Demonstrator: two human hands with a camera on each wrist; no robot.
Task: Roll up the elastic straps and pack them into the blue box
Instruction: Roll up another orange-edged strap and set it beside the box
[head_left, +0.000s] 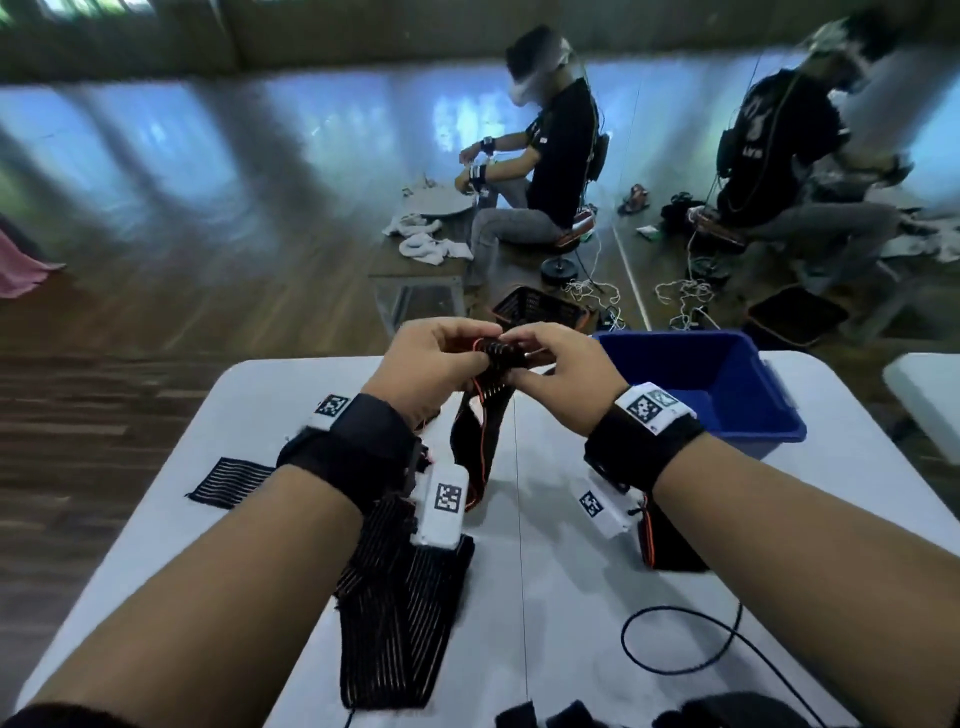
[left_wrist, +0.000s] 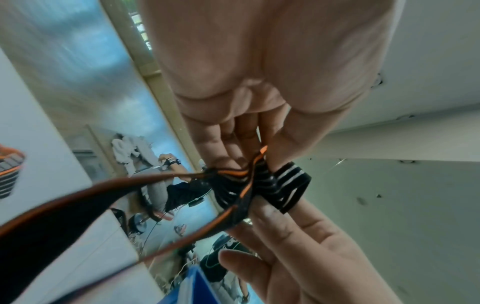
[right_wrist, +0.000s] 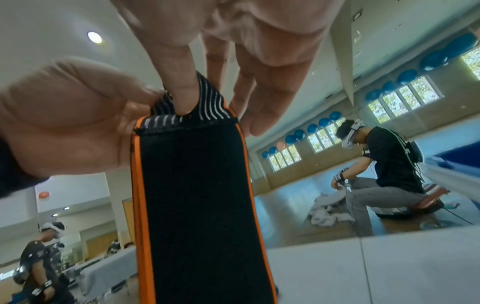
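Currently both hands are raised above the white bench (head_left: 571, 597), pinching one elastic strap (head_left: 501, 356) between them. Left hand (head_left: 431, 364) and right hand (head_left: 563, 371) each curl fingertips round its small, partly wound roll. Strap: flat woven black band, orange edge piping, thin pale ribs near the stitched end; loose tail hangs to the bench. Blue box (head_left: 727, 384), rigid plastic, sits right of the hands. More ribbed straps (head_left: 400, 613) lie flat below.

The blue box (head_left: 737, 410) interior is partly hidden; background people (head_left: 545, 156) are blurred.
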